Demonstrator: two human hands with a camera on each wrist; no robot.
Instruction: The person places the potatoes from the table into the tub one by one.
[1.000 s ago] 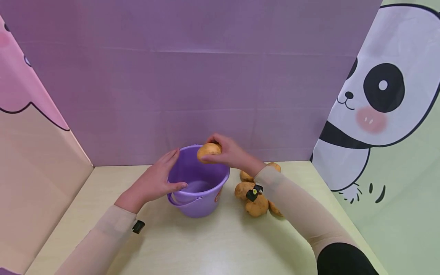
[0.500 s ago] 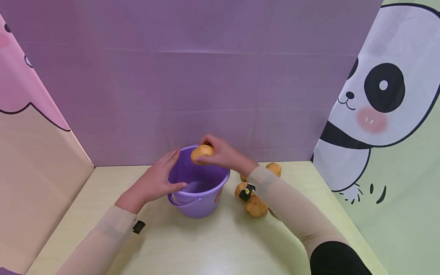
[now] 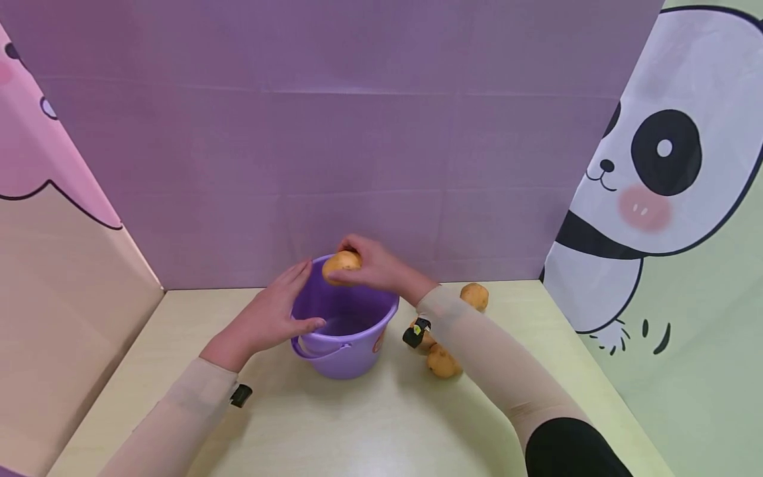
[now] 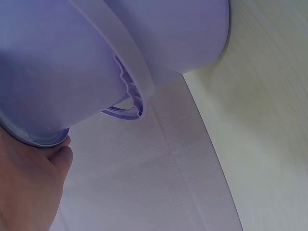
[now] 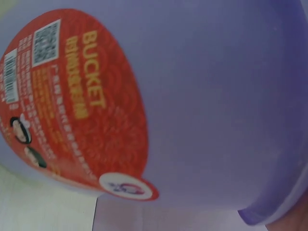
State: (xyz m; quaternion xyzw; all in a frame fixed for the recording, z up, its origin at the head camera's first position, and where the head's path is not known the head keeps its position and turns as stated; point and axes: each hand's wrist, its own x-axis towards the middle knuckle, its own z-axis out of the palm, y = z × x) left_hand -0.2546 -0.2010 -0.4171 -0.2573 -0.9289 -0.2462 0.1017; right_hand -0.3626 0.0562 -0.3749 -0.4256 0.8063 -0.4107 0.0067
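In the head view my right hand (image 3: 379, 267) grips a yellow-brown potato (image 3: 342, 267) over the mouth of a purple bucket (image 3: 352, 354), near its far rim. The left hand (image 3: 269, 316) rests against the bucket's left rim, fingers straight and thumb spread over the opening. From the left wrist, this hand (image 4: 31, 178) shows at the bucket's rim, beside the hanging handle (image 4: 127, 53). A red oval label (image 5: 91, 96) on the bucket's side fills much of the right wrist view; only a sliver of the right hand shows there. The bucket's floor is partly hidden.
Right of the bucket lie several loose potatoes, among them a front one (image 3: 444, 362) and a back one (image 3: 475, 296); the right forearm partly covers the group. A purple backdrop (image 3: 357, 152) rises behind the pale table (image 3: 334, 430), with printed panels at both sides.
The right hand has carried the potato leftward over the bucket's mouth. Its forearm now covers more of the loose potatoes. The left hand and the bucket have stayed in place.
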